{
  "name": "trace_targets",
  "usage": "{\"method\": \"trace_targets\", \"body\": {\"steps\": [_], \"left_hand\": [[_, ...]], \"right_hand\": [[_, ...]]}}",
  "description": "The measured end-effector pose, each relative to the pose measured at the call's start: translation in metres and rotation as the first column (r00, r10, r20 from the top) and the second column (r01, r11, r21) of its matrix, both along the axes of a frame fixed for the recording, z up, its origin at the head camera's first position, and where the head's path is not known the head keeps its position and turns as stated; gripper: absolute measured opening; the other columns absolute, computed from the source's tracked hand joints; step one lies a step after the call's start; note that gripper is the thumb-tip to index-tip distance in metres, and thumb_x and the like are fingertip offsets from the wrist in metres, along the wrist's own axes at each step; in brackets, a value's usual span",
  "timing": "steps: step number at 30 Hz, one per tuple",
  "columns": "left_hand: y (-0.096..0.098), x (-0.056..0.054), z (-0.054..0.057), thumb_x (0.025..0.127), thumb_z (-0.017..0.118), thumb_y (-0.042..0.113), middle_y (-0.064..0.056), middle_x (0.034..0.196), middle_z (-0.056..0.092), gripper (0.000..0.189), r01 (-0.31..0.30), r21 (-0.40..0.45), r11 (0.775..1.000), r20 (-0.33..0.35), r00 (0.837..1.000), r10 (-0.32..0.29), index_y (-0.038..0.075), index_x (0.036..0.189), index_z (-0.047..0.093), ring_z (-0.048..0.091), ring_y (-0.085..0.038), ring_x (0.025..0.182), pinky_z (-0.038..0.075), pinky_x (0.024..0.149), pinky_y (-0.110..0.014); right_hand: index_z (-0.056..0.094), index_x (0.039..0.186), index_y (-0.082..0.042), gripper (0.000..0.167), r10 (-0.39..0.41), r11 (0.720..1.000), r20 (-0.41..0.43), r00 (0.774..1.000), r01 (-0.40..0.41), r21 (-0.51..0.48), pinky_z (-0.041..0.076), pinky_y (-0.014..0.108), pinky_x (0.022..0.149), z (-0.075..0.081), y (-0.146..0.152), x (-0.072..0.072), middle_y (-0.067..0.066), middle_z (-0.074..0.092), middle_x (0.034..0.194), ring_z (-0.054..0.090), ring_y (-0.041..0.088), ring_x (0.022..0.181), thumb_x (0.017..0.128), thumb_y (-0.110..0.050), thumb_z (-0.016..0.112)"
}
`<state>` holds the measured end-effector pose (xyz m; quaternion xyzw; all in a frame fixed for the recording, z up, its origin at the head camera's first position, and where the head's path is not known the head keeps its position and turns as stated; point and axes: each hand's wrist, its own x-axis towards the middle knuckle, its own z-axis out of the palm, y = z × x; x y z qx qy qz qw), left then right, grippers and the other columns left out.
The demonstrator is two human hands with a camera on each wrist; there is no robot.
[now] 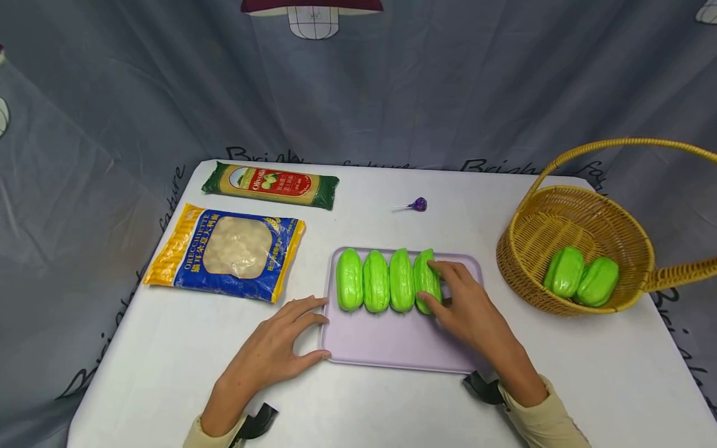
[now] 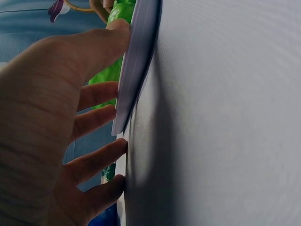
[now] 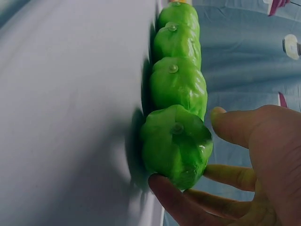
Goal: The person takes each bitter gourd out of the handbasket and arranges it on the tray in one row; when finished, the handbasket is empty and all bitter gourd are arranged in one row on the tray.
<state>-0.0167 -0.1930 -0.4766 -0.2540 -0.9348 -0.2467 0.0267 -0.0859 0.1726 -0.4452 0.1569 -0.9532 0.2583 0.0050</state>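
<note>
Four-in-a-row stands a line of several glossy, ribbed green gourds (image 1: 376, 282) along the far half of a lilac tray (image 1: 392, 341). My right hand (image 1: 467, 305) holds the rightmost green gourd (image 3: 176, 146), thumb at its near left side and fingers along its right. In the right wrist view the thumb tip lies close to this gourd; contact there is hard to make out. Against the tray's left edge rests my left hand (image 1: 274, 345), fingers spread and loosely bent. The left wrist view has its thumb (image 2: 106, 47) at the tray rim.
A wicker basket (image 1: 510, 261) with a tall handle, at right, contains two more green gourds (image 1: 598, 281). At left lie a blue-and-yellow orecchiette bag (image 1: 238, 249) and a green-ended pasta packet (image 1: 271, 185). A purple lollipop (image 1: 418, 204) lies behind the tray on the white table (image 1: 364, 410).
</note>
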Motion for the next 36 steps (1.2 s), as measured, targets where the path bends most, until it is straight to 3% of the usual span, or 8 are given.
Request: {"method": "trace_targets", "body": {"steps": [12, 24, 31, 36], "left_hand": [[0.001, 0.0, 0.0, 0.084, 0.091, 0.051, 0.006, 0.157, 0.058, 0.052, -0.007, -0.001, 1.0, 0.021, 1.0, 0.007, 0.023, 0.125, 0.075, 0.053, -0.023, 0.148, 0.053, 0.116, -0.045], [0.0, 0.0, 0.0, 0.085, 0.09, 0.053, 0.005, 0.158, 0.058, 0.051, -0.009, -0.019, 1.0, 0.011, 1.0, 0.009, 0.025, 0.124, 0.075, 0.054, -0.024, 0.148, 0.052, 0.117, -0.046], [0.001, 0.0, 0.001, 0.085, 0.09, 0.053, 0.005, 0.158, 0.057, 0.051, -0.01, -0.016, 1.0, 0.017, 1.0, 0.01, 0.025, 0.124, 0.074, 0.053, -0.024, 0.148, 0.054, 0.115, -0.045], [0.001, 0.0, 0.002, 0.084, 0.09, 0.053, 0.005, 0.158, 0.057, 0.051, -0.012, -0.016, 1.0, 0.022, 1.0, 0.012, 0.025, 0.124, 0.075, 0.053, -0.023, 0.148, 0.055, 0.114, -0.044]], "right_hand": [[0.054, 0.152, -0.001, 0.059, 0.002, 1.0, 0.01, 1.0, -0.002, -0.016, 0.059, 0.063, 0.098, 0.0, 0.003, 0.001, 0.027, 0.057, 0.147, 0.061, 0.045, 0.13, 0.103, -0.027, 0.075], [0.054, 0.152, -0.001, 0.058, 0.005, 1.0, 0.03, 1.0, -0.004, -0.025, 0.066, 0.052, 0.083, 0.004, 0.006, 0.002, 0.026, 0.056, 0.148, 0.07, 0.039, 0.113, 0.104, -0.026, 0.074], [0.054, 0.153, -0.003, 0.057, -0.001, 1.0, 0.024, 1.0, 0.001, -0.003, 0.061, 0.063, 0.094, 0.01, 0.012, 0.003, 0.026, 0.056, 0.147, 0.066, 0.045, 0.122, 0.105, -0.027, 0.073], [0.052, 0.155, -0.005, 0.058, -0.03, 0.999, -0.001, 1.0, 0.03, -0.025, 0.064, 0.061, 0.087, 0.018, 0.023, 0.004, 0.025, 0.059, 0.144, 0.073, 0.044, 0.11, 0.105, -0.025, 0.073]]}}
